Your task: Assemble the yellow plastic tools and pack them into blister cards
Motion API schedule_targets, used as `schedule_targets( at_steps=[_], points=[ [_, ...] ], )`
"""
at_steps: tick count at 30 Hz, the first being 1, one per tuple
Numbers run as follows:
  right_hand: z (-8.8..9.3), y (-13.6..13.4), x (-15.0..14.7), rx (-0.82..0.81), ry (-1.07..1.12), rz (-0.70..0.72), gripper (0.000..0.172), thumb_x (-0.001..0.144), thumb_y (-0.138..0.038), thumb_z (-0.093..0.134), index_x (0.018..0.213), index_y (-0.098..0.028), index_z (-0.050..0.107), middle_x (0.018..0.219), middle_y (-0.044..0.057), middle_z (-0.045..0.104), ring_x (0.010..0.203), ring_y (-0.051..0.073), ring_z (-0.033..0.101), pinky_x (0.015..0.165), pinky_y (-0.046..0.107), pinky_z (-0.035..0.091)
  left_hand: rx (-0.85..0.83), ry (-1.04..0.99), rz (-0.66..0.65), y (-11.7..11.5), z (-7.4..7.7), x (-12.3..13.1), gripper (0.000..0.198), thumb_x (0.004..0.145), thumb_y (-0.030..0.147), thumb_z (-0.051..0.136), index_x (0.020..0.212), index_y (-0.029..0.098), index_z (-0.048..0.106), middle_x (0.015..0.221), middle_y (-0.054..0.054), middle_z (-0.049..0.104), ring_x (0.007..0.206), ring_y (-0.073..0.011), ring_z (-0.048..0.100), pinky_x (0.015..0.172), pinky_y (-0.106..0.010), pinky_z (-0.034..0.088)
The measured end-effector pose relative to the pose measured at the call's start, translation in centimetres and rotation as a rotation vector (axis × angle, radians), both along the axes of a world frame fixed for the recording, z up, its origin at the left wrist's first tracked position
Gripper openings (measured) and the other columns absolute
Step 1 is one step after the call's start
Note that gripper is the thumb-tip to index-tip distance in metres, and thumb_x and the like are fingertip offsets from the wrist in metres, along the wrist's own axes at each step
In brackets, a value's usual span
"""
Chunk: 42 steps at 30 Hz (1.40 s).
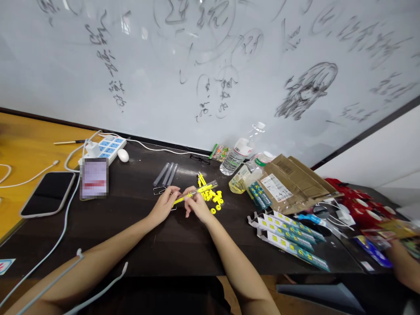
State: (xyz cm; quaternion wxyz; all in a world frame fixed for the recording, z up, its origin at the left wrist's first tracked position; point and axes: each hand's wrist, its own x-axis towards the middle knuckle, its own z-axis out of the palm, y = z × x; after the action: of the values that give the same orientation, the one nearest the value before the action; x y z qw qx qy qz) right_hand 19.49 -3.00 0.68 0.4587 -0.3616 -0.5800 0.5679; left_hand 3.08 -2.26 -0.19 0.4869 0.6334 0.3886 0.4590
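Between my hands is a partly assembled tube spring scale (211, 186), a clear tube with a yellow rod in it, tilted up to the right. My left hand (165, 204) pinches its lower yellow end, fingers closed. Nearer the middle, my right hand (197, 205) is closed around it with thumb and fingers. Small yellow caps (217, 199) lie in a loose group just right of my right hand, with several yellow rods (201, 178) behind. Three or so clear tubes (166, 174) rest beyond my left hand. Bent metal hooks (159, 190) lie beside it, partly hidden.
At right are printed boxes (295, 243), a flattened cardboard parcel (292, 179), a water bottle (236, 155) and a bottle of yellowish liquid (243, 177). A power strip (110, 146), phone (49, 194) and cables are at left. Another person's arm (405, 262) shows far right.
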Motion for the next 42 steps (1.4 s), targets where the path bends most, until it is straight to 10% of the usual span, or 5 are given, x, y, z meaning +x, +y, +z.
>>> schedule_targets(
  at_steps=[17, 29, 42],
  points=[
    [2.1, 0.6, 2.5, -0.012, 0.121, -0.183, 0.019, 0.078, -0.031, 0.059, 0.087, -0.022, 0.046, 0.056, -0.011, 0.039, 0.037, 0.003, 0.031, 0.031, 0.016, 0.043, -0.061, -0.033, -0.317, -0.7, 0.3, 0.5, 0.031, 0.087, 0.034, 0.050, 0.112, 0.018, 0.044, 0.075, 0.001, 0.059, 0.065, -0.0128, 0.057, 0.069, -0.030, 0.045],
    [1.2, 1.0, 2.7, -0.028, 0.035, -0.229, 0.022, 0.078, -0.036, 0.056, 0.085, -0.022, 0.040, 0.048, -0.013, 0.039, 0.031, 0.003, 0.028, 0.028, 0.013, 0.023, -0.113, 0.014, -0.359, -0.9, 0.0, 0.4, 0.039, 0.086, 0.039, 0.053, 0.117, 0.021, 0.035, 0.093, -0.006, 0.068, 0.042, -0.0050, 0.050, 0.045, -0.020, 0.042],
    [0.4, 0.8, 1.9, 0.018, -0.022, -0.101, 0.023, 0.079, -0.036, 0.059, 0.087, -0.020, 0.044, 0.056, -0.010, 0.048, 0.033, 0.002, 0.032, 0.029, 0.014, 0.025, -0.013, 0.050, -0.286, -1.3, 0.4, 0.3, 0.036, 0.084, 0.011, 0.038, 0.119, 0.022, 0.034, 0.103, -0.004, 0.063, 0.059, -0.0067, 0.051, 0.062, -0.023, 0.044]
  ],
)
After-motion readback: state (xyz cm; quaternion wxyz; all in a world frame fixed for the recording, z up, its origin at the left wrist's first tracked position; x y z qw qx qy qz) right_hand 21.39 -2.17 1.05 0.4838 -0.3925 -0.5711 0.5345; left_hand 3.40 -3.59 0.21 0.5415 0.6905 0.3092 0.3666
